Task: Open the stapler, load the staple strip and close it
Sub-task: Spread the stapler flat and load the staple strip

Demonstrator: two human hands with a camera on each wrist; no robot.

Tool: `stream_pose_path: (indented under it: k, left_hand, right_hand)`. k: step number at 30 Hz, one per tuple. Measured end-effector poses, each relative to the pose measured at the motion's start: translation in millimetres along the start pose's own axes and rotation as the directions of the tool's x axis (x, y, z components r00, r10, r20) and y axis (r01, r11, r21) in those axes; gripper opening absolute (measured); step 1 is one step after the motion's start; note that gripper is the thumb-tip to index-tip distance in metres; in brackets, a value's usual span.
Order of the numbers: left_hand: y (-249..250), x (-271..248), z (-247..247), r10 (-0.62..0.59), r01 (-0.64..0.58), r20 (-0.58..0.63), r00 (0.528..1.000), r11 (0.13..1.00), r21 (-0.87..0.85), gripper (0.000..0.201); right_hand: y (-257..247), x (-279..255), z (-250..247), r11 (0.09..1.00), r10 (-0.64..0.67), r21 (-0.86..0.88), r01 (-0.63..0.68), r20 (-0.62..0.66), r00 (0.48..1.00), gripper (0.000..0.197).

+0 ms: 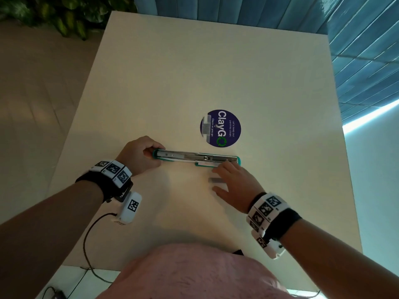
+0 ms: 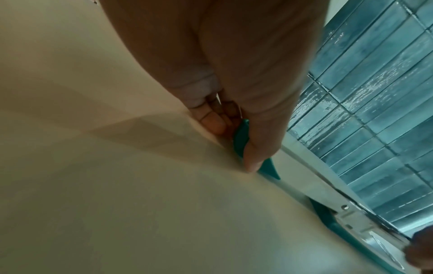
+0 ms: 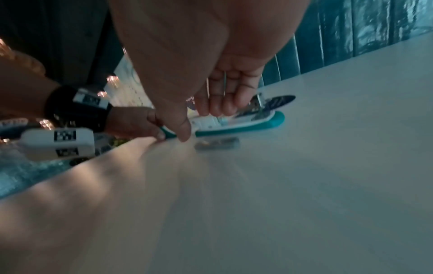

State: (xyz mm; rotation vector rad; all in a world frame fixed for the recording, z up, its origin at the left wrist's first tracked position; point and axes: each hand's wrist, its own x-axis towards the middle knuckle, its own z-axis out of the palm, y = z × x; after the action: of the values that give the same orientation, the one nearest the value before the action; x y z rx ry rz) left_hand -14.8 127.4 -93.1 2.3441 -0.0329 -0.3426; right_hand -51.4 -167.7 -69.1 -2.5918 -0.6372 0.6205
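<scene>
Staples in a short grey metal strip (image 1: 216, 180) lie under the spread, empty right hand (image 1: 234, 183), seemingly about to be picked up. Beyond its fingertips, the teal plastic stapler (image 1: 195, 158) is laid fully open, its far end pinched by the left hand (image 1: 138, 155), likely for steadiness.

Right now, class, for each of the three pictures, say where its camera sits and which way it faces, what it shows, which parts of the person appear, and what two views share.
Head: worn on the head, facing down and forward at the table; the opened stapler, both forearms, left hand, right hand.
Left wrist: under the left wrist, looking along the hand at the stapler's teal end, which it grips.
Right wrist: under the right wrist, looking along the open hand at the stapler and staple strip.
Shared: all three show the stapler.
</scene>
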Motion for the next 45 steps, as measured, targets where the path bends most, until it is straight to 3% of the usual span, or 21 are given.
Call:
stream_pose_path:
  k: [6,12,15,18,24,45]
  left_hand:
    - [-1,-2,2,0.010,-0.011,-0.017,1.000,0.999,-0.039,0.034]
    - [0,-1,3,-0.011,0.009,-0.023,1.000,0.998,-0.067,0.031]
    - [0,-1,4,-0.005,0.004,-0.027,1.000,0.998,-0.058,0.032]
    - [-1,-1,4,-0.007,0.006,-0.025,1.000,0.999,-0.047,0.033]
    - [0,0,3,-0.027,0.027,-0.014,1.000,0.999,-0.030,0.033]
    - [-4,0,5,-0.030,0.030,-0.024,0.999,0.999,-0.014,0.033]
  right_hand:
    - [9,5,20,0.992,0.051,0.122,-0.033,-0.145,0.988,0.018]
    - [6,7,11,0.997,-0.037,0.067,0.046,-0.130,0.991,0.012]
    - [3,7,-7,0.995,-0.078,0.039,0.088,-0.204,0.976,0.012]
    - [7,15,-28,0.999,-0.031,0.024,0.039,-0.272,0.962,0.007]
    - [15,24,-37,1.000,0.003,-0.028,-0.008,-0.175,0.985,0.010]
    - [13,35,-43,0.988,-0.015,-0.154,0.006,-0.056,0.998,0.021]
